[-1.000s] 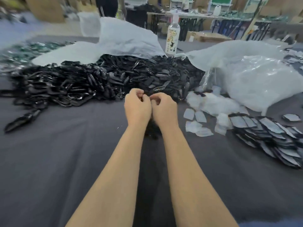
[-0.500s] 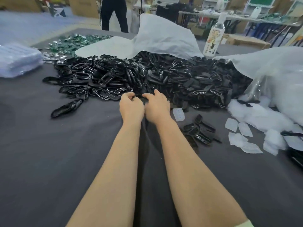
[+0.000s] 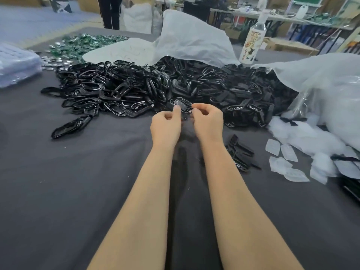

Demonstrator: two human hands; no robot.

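I am holding a small black frame piece (image 3: 180, 105) just above the grey cloth (image 3: 58, 182), right at the near edge of the big pile of black frames (image 3: 136, 88). It is looking glossy and roughly four-sided, with a pale, clear patch shining across its middle. My left hand (image 3: 165, 127) is pinching its left side, thumb pressing up against it and the other fingers curling into the palm. My right hand (image 3: 209, 123) is curling in at its right edge, fingertips nipping it there.

The piece is blending into the dark pile behind it, so its outline is hard to follow, and I cannot tell whether the pale patch is a film or only glare. My fingers are covering its lower edge.

A few loose black pieces (image 3: 240, 152) are lying just beside my right forearm, partly hidden by it. White film scraps (image 3: 280, 152) are scattering further right, near a clear bag (image 3: 321, 84). A lone black frame (image 3: 72, 125) is lying apart on the left. A white plastic sheet (image 3: 191, 38) is draping over the back of the pile, with a bottle (image 3: 253, 41) standing upright behind it and green pieces (image 3: 87, 43) spreading at the far left.
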